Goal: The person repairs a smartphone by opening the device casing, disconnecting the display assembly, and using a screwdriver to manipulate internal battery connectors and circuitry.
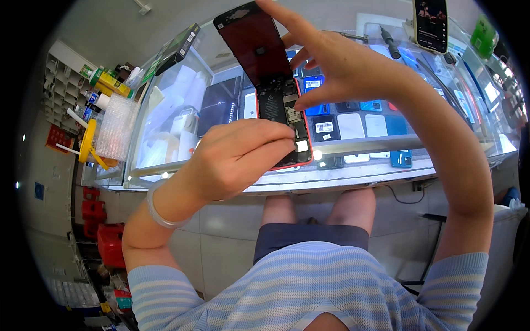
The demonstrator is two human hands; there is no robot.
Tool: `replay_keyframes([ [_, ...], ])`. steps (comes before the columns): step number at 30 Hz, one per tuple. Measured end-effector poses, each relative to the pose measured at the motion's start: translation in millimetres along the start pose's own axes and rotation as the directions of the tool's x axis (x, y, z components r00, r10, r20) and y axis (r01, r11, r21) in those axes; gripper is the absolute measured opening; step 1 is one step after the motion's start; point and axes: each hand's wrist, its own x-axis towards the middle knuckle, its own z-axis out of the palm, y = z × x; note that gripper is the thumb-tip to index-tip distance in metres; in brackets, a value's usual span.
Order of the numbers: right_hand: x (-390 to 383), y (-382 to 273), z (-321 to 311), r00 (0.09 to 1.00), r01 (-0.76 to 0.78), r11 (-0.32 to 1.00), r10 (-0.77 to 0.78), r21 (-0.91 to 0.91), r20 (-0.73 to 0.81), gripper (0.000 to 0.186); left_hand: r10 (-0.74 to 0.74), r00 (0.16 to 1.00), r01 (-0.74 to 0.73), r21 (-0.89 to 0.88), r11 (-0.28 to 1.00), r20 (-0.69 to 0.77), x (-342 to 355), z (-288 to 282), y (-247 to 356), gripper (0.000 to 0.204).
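Observation:
An opened smartphone with a red frame [310,144] stands over the glass counter, its black battery [269,107] and inner parts exposed. The detached-side screen [256,49] is lifted up at the far end, its dark inner face toward me. My right hand [345,63] steadies the phone: the index finger reaches the screen's top edge, other fingers curl beside it, and the thumb rests at the frame's right side. My left hand [234,151] is closed, fingertips pressed together over the lower inside of the phone. Whatever those fingertips pinch is hidden.
Under the glass counter [353,144] lie several phones and a black box [220,105]. A propped phone [431,25] with a lit screen and a dark screwdriver [390,43] are at the far right. Left stand a bubble-wrap roll [117,127] and a yellow-rimmed container [87,140].

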Motion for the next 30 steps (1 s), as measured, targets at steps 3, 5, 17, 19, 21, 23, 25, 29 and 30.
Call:
replay_keyframes([
  [3, -1.0, -0.3, -1.8, 1.000, 0.007, 1.000, -0.007, 0.012, 0.001, 0.114, -0.020, 0.999, 0.021, -0.023, 1.000, 0.042, 6.5, 4.7, -7.9, 0.018],
  [5, -1.9, -2.6, -3.9, 1.000, -0.022, 1.000, 0.022, -0.002, 0.015, 0.114, -0.097, 0.993, 0.102, -0.084, 0.991, 0.064, 7.1, 4.5, -8.7, 0.017],
  [17, -4.1, -6.2, -5.7, 0.996, -0.073, 0.997, 0.074, -0.005, 0.044, 0.111, -0.191, 0.967, 0.215, -0.132, 0.968, 0.168, 5.3, 4.8, -10.9, 0.022],
  [19, -4.4, -6.9, -6.8, 0.995, -0.083, 0.997, 0.082, 0.007, 0.056, 0.110, -0.194, 0.956, 0.225, -0.126, 0.966, 0.222, 5.7, 1.2, -8.6, 0.027],
  [21, -4.0, -9.0, -8.6, 0.991, -0.111, 0.994, 0.111, 0.002, 0.075, 0.109, -0.193, 0.940, 0.235, -0.124, 0.964, 0.281, 2.9, -3.2, -7.9, 0.032],
  [23, -3.2, -12.8, -10.1, 0.985, -0.147, 0.989, 0.148, -0.028, 0.084, 0.108, -0.149, 0.946, 0.191, -0.126, 0.973, 0.286, 0.3, -4.7, -11.4, 0.038],
  [25, -2.0, -14.5, -9.8, 0.977, -0.188, 0.979, 0.194, -0.081, 0.082, 0.107, -0.129, 0.949, 0.173, -0.132, 0.976, 0.287, -3.4, -4.4, -15.0, 0.041],
  [29, -2.9, -7.7, -7.0, 0.992, -0.117, 0.989, 0.121, -0.096, 0.040, 0.105, -0.106, 0.933, 0.176, -0.179, 0.968, 0.344, -4.6, -8.3, -23.7, 0.043],
  [30, -3.4, -5.9, -6.2, 0.996, -0.085, 0.991, 0.088, -0.104, 0.024, 0.105, -0.108, 0.927, 0.185, -0.187, 0.965, 0.358, -3.9, -10.0, -25.1, 0.043],
])
